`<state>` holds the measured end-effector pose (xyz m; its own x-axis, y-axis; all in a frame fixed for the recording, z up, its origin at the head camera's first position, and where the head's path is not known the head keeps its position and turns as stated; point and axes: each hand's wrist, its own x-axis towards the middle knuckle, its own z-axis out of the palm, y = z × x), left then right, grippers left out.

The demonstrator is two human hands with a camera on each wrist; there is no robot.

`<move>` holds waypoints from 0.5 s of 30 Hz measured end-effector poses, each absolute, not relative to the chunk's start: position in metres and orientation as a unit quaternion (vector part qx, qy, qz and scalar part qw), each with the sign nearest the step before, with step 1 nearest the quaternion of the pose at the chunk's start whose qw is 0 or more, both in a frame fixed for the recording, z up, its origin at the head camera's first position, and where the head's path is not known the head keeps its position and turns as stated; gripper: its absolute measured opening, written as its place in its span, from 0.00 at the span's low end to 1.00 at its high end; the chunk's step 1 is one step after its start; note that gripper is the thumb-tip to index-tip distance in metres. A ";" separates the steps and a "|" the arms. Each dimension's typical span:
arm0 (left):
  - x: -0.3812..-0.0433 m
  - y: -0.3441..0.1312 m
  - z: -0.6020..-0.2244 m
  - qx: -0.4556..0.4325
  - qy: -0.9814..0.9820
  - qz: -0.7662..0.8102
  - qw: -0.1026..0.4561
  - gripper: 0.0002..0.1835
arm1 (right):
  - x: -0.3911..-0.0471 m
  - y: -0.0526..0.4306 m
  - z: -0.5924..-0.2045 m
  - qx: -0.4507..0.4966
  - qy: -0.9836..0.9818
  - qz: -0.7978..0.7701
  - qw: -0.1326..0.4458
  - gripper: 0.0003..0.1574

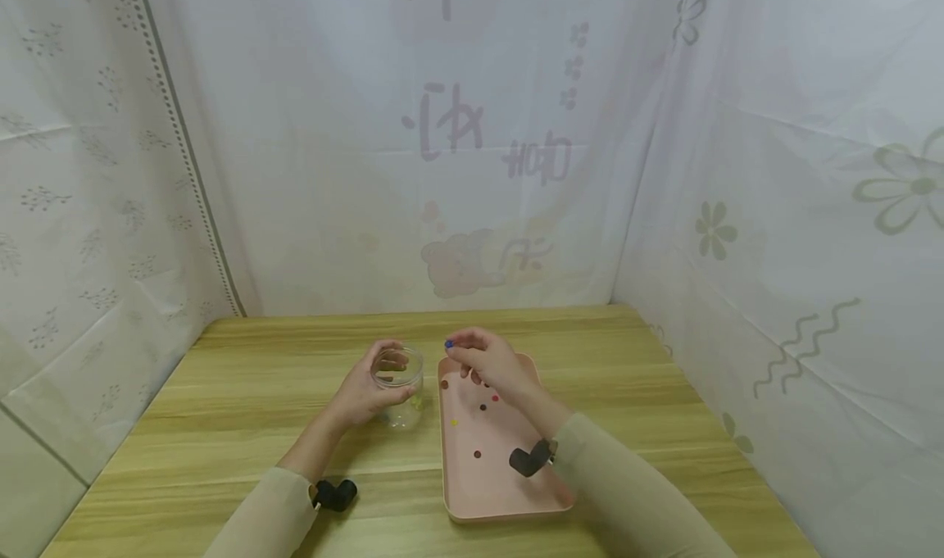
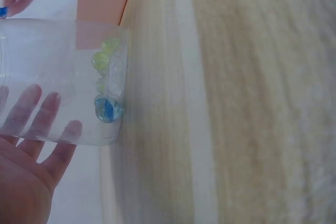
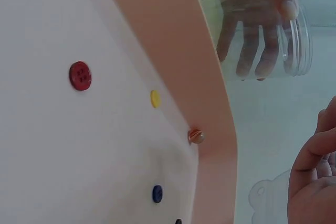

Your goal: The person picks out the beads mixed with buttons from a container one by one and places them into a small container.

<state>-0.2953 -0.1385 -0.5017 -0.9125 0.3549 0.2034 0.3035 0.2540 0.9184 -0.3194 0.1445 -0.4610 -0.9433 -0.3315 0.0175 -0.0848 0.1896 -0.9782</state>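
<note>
My left hand (image 1: 360, 392) grips a clear, lidless jar (image 1: 401, 413) around its side, holding it upright. At the jar's bottom lie yellow-green marbles (image 2: 100, 60) and a clear marble with a blue swirl (image 2: 108, 109). Between thumb and fingertips my right hand (image 1: 492, 364) pinches a small blue piece (image 1: 448, 344), raised over the tray's far left corner, to the right of the jar's mouth. Its exact kind is too small to tell. The pink tray (image 1: 509, 501) holds a red button (image 3: 80, 75), a yellow button (image 3: 155, 98), a dark blue button (image 3: 157, 193) and an orange-brown marble (image 3: 196, 136).
A wood-grain table (image 1: 221, 427) bears the tray and jar. The tray's raised wall (image 3: 210, 77) stands beside the jar. Printed white curtains (image 1: 332, 173) hang behind the table and at both sides. Black wrist cameras (image 1: 335, 495) sit at both sleeves.
</note>
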 end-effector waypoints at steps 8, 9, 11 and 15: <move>-0.294 -0.138 -0.500 0.210 0.788 0.578 0.021 0.40 | -0.316 0.134 -0.442 -0.148 0.763 -0.623 0.087 0.25; -0.294 -0.138 -0.500 0.211 0.789 0.577 0.021 0.40 | -0.316 0.133 -0.441 -0.152 0.761 -0.624 0.087 0.25; -0.294 -0.138 -0.499 0.211 0.789 0.577 0.021 0.41 | -0.316 0.131 -0.438 -0.159 0.758 -0.626 0.088 0.24; -0.295 -0.138 -0.499 0.211 0.787 0.579 0.025 0.41 | -0.316 0.128 -0.432 -0.177 0.752 -0.629 0.086 0.21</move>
<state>-0.2946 -0.1383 -0.4992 -0.9098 0.3614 0.2043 0.3028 0.2409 0.9221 -0.3156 0.1277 -0.4323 -0.9227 -0.3742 0.0925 -0.1573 0.1463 -0.9767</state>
